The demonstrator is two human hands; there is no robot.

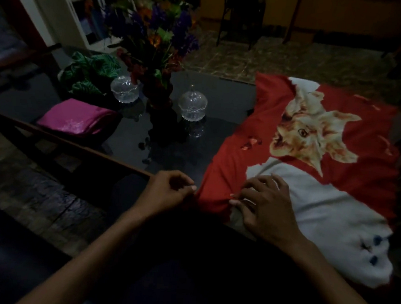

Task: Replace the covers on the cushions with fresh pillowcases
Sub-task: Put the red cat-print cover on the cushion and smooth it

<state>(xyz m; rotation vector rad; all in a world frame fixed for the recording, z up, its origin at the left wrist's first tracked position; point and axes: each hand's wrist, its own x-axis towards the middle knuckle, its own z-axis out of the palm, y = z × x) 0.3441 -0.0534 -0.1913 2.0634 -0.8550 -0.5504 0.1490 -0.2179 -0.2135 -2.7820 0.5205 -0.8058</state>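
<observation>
A red cushion cover printed with an orange cat and a white cat [351, 173] lies flat over the right side of the dark glass table [195, 146]. My left hand [167, 192] pinches the cover's near left corner. My right hand [265, 205] pinches the same near edge a little to the right, its fingers curled on the red fabric. A folded magenta cover [77, 118] lies at the table's left. A green leaf-patterned cloth [90, 73] sits behind it.
A dark vase of orange and purple flowers [155, 40] stands mid-table between two lidded glass bowls [124, 89] [192, 105]. A wooden table rail [59, 138] runs along the near left. Tiled floor and chair legs lie beyond.
</observation>
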